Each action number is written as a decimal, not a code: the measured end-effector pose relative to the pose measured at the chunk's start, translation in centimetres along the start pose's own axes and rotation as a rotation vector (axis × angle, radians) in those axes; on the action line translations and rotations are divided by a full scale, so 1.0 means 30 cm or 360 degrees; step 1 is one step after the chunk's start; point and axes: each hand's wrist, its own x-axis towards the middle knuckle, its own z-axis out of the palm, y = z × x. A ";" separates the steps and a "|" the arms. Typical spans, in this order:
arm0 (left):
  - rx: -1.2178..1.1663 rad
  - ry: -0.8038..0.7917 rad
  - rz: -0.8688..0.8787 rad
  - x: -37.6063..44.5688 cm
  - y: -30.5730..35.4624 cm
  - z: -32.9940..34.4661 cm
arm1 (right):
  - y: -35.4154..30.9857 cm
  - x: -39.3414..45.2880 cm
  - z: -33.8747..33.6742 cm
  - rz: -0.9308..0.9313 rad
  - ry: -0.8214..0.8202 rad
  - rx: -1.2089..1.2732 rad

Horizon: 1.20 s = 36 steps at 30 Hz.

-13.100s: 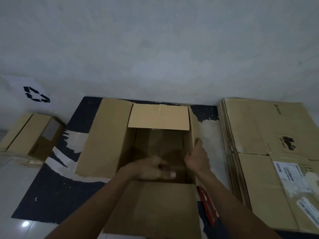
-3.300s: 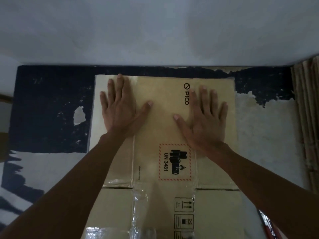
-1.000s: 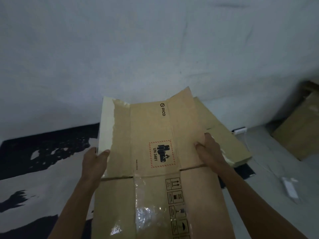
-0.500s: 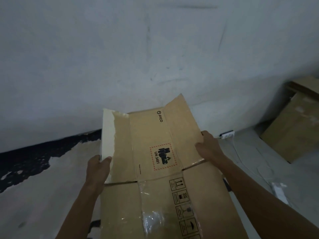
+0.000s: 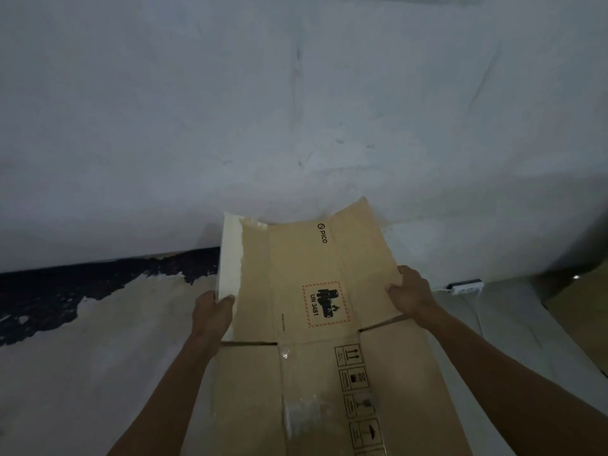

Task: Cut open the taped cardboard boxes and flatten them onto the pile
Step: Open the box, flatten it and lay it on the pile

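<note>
Cardboard up in the air, folks: a flattened box held out in front of the person, well off the floor, its far end tipped up toward the pale wall. Left hand has the left edge, thumb curled over the top face and fingers out of sight underneath, right where a strip of whitish torn liner runs along that side. Right hand clamps the right edge, fingers wrapped round it at the fold where the end flaps begin. Both grips closed firm on the box, neither hand free. You can read the printing from here: a logo near the far end, a red-bordered hazard label in the middle, handling symbols down the near panel, and a band of clear tape glinting along the centre seam. As for the score, this one looks cut and collapsed already, panels lying flat against each other with only a slight bow across the width, so the slicing and squashing on it seem done. What is left, by my reading, is the carry and the drop onto the pile, and that pile is not in view at present. Over on the right there is a power strip by the wall and a brown carton at the edge, which may be another one waiting its turn, hard to say
</note>
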 end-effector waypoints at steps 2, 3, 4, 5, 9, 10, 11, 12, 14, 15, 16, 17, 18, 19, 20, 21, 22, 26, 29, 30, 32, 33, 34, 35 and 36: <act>0.0011 0.0031 -0.0056 0.019 -0.004 0.042 | 0.009 0.069 -0.001 0.0009 -0.0045 0.0003; 0.0017 0.0059 -0.0090 0.021 -0.006 0.059 | 0.016 0.097 0.001 0.0008 -0.0072 -0.0008; 0.0022 0.0088 -0.0113 0.023 -0.008 0.076 | 0.024 0.125 0.006 0.0003 -0.0096 -0.0021; 0.0027 0.0115 -0.0133 0.027 -0.011 0.094 | 0.031 0.151 0.011 0.0002 -0.0119 -0.0025; 0.0104 0.0217 -0.0179 0.052 -0.009 0.158 | 0.078 0.250 0.056 -0.0029 -0.0198 -0.0045; 0.0167 0.0246 -0.0180 0.058 -0.017 0.172 | 0.092 0.267 0.070 -0.0023 -0.0215 -0.0051; 0.0247 0.0276 -0.0190 0.062 -0.023 0.183 | 0.107 0.281 0.088 -0.0007 -0.0230 -0.0063; 0.0340 0.0311 -0.0200 0.066 -0.034 0.192 | 0.127 0.292 0.109 0.0011 -0.0244 -0.0073; 0.0550 0.0382 -0.0216 0.067 -0.059 0.202 | 0.166 0.302 0.149 0.0056 -0.0264 -0.0097; 0.0631 0.0405 -0.0232 0.066 -0.067 0.204 | 0.181 0.306 0.167 0.0083 -0.0261 -0.0109; 0.0691 0.0424 -0.0248 0.070 -0.082 0.206 | 0.196 0.312 0.185 0.0108 -0.0251 -0.0133; 0.0724 0.0434 -0.0272 0.071 -0.094 0.209 | 0.206 0.317 0.199 0.0138 -0.0240 -0.0169; 0.0746 0.0446 -0.0293 0.077 -0.112 0.214 | 0.215 0.323 0.211 0.0176 -0.0226 -0.0212; 0.0738 0.0458 -0.0320 0.083 -0.127 0.220 | 0.218 0.327 0.218 0.0237 -0.0221 -0.0239; 0.0717 0.0481 -0.0334 0.094 -0.148 0.224 | 0.222 0.335 0.229 0.0280 -0.0222 -0.0206; 0.0664 0.0509 -0.0342 0.101 -0.159 0.230 | 0.225 0.343 0.237 0.0302 -0.0235 -0.0124; 0.0572 0.0541 -0.0323 0.108 -0.169 0.235 | 0.228 0.352 0.247 0.0288 -0.0248 -0.0028; 0.0361 0.0664 -0.0292 0.128 -0.171 0.247 | 0.203 0.406 0.259 0.0223 -0.0191 0.0158; 0.0303 0.0683 -0.0339 0.158 -0.176 0.253 | 0.181 0.432 0.271 0.0220 -0.0144 0.0167; 0.0296 0.0689 -0.0347 0.167 -0.178 0.254 | 0.186 0.435 0.279 0.0213 -0.0139 0.0173; 0.0291 0.0686 -0.0344 0.178 -0.183 0.259 | 0.192 0.432 0.290 0.0186 -0.0129 0.0180; 0.0281 0.0684 -0.0343 0.182 -0.184 0.261 | 0.197 0.430 0.297 0.0171 -0.0121 0.0177; 0.0274 0.0684 -0.0341 0.186 -0.184 0.263 | 0.200 0.428 0.304 0.0165 -0.0114 0.0176; 0.0272 0.0683 -0.0331 0.190 -0.187 0.266 | 0.201 0.426 0.311 0.0172 -0.0108 0.0176; 0.0281 0.0683 -0.0321 0.194 -0.188 0.268 | 0.202 0.422 0.319 0.0180 -0.0106 0.0167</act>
